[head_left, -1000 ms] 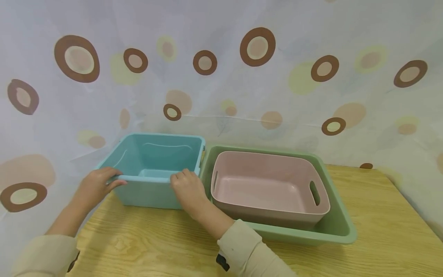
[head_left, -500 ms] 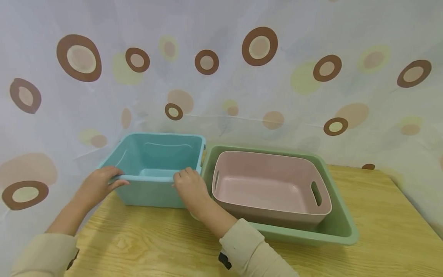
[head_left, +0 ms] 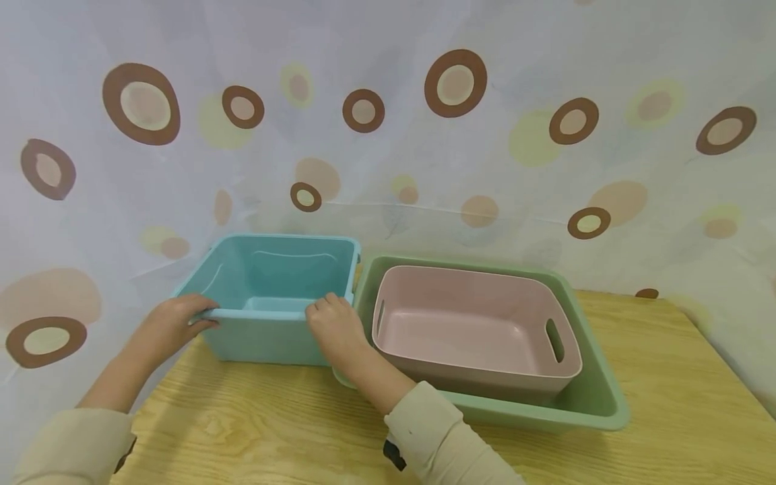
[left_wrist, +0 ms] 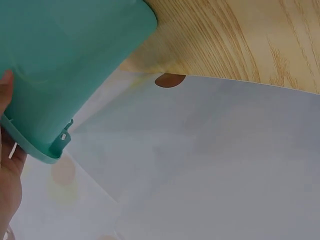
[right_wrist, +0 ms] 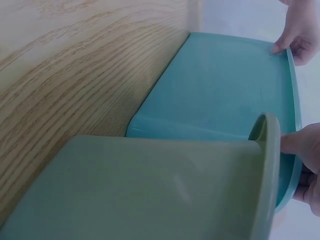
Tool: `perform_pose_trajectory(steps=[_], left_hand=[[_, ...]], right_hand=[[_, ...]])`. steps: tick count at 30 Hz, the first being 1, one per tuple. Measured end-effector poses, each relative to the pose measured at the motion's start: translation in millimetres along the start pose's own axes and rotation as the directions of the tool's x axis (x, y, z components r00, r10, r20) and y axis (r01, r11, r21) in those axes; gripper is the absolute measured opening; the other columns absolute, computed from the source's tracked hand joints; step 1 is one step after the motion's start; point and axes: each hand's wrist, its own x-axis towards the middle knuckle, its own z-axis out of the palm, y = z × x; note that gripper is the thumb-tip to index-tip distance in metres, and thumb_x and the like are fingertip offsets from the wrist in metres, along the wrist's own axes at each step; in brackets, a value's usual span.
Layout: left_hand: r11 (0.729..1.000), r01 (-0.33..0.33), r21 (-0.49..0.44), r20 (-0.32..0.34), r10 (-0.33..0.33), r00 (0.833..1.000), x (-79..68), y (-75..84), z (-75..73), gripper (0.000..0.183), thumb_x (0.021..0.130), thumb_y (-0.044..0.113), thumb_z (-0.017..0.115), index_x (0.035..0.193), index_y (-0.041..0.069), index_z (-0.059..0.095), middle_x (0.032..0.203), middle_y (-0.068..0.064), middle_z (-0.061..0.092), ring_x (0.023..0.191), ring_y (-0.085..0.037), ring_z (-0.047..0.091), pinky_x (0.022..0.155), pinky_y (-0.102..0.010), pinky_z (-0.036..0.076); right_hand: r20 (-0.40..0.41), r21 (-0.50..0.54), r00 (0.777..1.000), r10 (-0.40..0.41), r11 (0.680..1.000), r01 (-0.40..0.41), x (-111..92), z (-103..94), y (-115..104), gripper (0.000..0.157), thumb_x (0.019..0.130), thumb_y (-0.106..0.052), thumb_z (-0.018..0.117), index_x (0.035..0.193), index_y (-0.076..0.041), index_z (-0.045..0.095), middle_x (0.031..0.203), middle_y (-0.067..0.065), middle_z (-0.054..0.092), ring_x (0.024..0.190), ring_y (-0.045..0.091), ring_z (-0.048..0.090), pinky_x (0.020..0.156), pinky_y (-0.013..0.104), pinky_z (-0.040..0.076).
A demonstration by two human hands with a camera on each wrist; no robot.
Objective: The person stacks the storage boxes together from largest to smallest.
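Note:
A light blue plastic bin (head_left: pixel 261 340) stands on the left of the table, its open top facing up and nothing inside. My left hand (head_left: pixel 172 322) grips its near rim at the left corner, fingers over the edge and thumb against the outer wall. Toward the right corner of that same rim, my right hand (head_left: pixel 336 330) holds on with curled fingers. The right wrist view shows the right thumb (right_wrist: pixel 295 142) on the bin's outer side, beside the rim of a green tub (right_wrist: pixel 267 170). In the left wrist view, the left hand (left_wrist: pixel 10 185) is partly cut off.
Right beside the blue bin lies the larger green tub (head_left: pixel 515 409), with a pink basket (head_left: pixel 473 380) with handle slots nested in it. Both rest on the wood-grain table (head_left: pixel 254 424). A patterned curtain (head_left: pixel 388 162) hangs close behind and at the sides.
My right hand has shifted slightly right along the blue bin's rim. The left thumb has drawn in a little. The containers stay in place; the head view has turned slightly.

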Motion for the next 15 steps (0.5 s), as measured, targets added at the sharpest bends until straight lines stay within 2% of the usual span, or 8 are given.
perform_pose_trajectory(steps=[6, 11, 15], left_hand=[[0.999, 0.048, 0.019, -0.036, -0.047, 0.998, -2.9, 2.9, 3.2, 0.023, 0.059, -0.001, 0.077, 0.077, 0.004, 0.064, 0.076, -0.008, 0.067, 0.069, -0.025, 0.063, 0.06, -0.036, 0.053], [0.998, 0.055, 0.032, -0.072, -0.053, 0.996, -3.4, 4.8, 5.8, 0.023, 0.06, -0.001, 0.077, 0.078, 0.003, 0.064, 0.076, -0.01, 0.067, 0.07, -0.027, 0.063, 0.061, -0.038, 0.053], [0.998, 0.051, 0.043, -0.093, -0.047, 0.995, -1.4, 5.5, 5.6, 0.023, 0.06, -0.001, 0.076, 0.079, 0.002, 0.063, 0.077, -0.012, 0.066, 0.071, -0.029, 0.063, 0.062, -0.041, 0.052]], right_hand=[[-0.079, -0.001, 0.997, -0.004, 1.0, 0.004, -1.1, 4.5, -1.7, 0.012, 0.078, -0.003, 0.067, 0.072, -0.013, 0.066, 0.069, -0.004, 0.065, 0.062, 0.008, 0.049, 0.059, 0.018, 0.045], [-0.131, -0.033, 0.991, -0.014, 0.999, 0.01, -1.9, 7.3, -1.3, 0.012, 0.076, -0.003, 0.068, 0.071, -0.013, 0.065, 0.068, -0.004, 0.064, 0.06, 0.008, 0.048, 0.057, 0.018, 0.044], [-0.188, -0.075, 0.982, -0.025, 0.997, 0.011, -1.3, 10.4, 0.7, 0.018, 0.075, -0.003, 0.067, 0.064, -0.015, 0.059, 0.063, -0.005, 0.061, 0.058, 0.008, 0.047, 0.056, 0.018, 0.043]])
